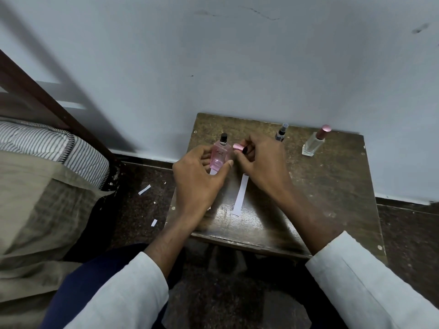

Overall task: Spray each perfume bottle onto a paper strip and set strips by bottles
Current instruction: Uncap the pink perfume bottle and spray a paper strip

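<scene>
The left hand [198,176] is wrapping around the pink perfume bottle [220,156], fingers curled behind it and the thumb pressing across its lower front, and the bottle is standing close to upright over the far-left part of the small wooden table [332,186], long axis running from 6 up to 12 o'clock with its black spray nozzle [223,138] pointing to 12, bare and uncapped. Just at 3 o'clock from that nozzle, the right hand [261,162] is pinching the pink metallic cap [238,147] between curled fingertips, the cap lying sideways with its dark open mouth facing 3 o'clock, near the bottle's shoulder but not on it. A bit of white paper [213,172] is peeking out beneath the bottle's base, mostly hidden by the left hand. Lying flat on the table at 5 o'clock from the bottle is a long white paper strip [240,197], its length running nearly 12 to 6, its top end tucked under the right hand. Farther out at 2 o'clock, close to the wall, a slim dark spray vial [281,132] is standing, partly covered by the right hand's knuckles, and well apart at 3 o'clock a clear square bottle [313,144] with a rose cap is standing capped. Down on the floor at 8 o'clock, two paper scraps [144,189] are lying loose beside a bed with a striped mattress [47,141].
</scene>
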A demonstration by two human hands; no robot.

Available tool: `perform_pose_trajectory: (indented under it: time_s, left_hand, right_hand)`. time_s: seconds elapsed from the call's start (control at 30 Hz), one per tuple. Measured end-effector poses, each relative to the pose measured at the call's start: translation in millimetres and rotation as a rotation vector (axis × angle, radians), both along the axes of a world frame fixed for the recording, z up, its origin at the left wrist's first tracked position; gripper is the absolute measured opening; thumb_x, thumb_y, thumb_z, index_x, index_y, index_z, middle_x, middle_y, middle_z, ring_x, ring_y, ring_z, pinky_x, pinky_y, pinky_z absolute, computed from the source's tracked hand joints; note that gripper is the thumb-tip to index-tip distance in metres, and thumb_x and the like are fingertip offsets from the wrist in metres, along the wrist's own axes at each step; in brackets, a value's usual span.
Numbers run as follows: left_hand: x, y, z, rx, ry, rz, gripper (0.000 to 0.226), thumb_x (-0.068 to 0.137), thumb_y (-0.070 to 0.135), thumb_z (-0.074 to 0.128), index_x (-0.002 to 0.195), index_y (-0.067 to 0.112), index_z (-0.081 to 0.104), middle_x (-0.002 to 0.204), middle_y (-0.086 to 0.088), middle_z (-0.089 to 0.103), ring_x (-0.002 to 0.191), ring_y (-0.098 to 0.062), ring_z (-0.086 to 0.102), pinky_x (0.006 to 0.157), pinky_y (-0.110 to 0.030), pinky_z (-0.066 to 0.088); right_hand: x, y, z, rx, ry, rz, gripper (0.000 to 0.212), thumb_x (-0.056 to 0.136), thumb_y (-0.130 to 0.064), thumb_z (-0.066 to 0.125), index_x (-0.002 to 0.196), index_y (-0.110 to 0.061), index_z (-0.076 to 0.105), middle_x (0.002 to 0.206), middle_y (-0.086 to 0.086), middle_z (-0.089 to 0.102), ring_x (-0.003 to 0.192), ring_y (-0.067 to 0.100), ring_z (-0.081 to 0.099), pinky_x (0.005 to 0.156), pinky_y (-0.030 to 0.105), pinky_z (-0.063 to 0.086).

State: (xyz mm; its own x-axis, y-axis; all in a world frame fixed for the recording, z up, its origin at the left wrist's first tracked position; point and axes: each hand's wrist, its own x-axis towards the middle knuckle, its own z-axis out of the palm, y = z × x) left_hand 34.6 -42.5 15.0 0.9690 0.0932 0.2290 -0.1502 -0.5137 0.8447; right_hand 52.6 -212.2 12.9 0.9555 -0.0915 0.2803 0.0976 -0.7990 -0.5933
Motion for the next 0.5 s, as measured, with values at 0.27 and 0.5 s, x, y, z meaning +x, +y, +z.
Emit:
perform_pose_trajectory:
  time_s: [0.27, 0.5]
  left_hand:
    - [0, 8, -3, 0.009, -0.008, -0.019, 0.042, 0.078, 0.033, 0.097, 0.112, 0.018, 0.079, 0.095, 0.008, 0.08, 0.082, 0.002, 0.076, 0.077, -0.017, 0.063]
    - [-1, 6, -3, -0.008, -0.006, -0.032, 0.043, 0.077, 0.035, 0.098, 0.111, 0.016, 0.079, 0.094, 0.008, 0.08, 0.081, 0.003, 0.075, 0.075, -0.019, 0.064]
  right_hand:
    - [11, 10, -1, -0.055, 0.179, 0.001, 0.015, 0.086, -0.024, 0.081, 0.087, -0.011, 0.074, 0.073, 0.002, 0.07, 0.072, 0.021, 0.065, 0.069, 0.037, 0.053]
    - [6, 1, 7, -0.095, 0.214, 0.043, 0.015, 0.085, -0.022, 0.082, 0.093, -0.013, 0.074, 0.077, -0.004, 0.066, 0.071, 0.013, 0.061, 0.069, 0.032, 0.052]
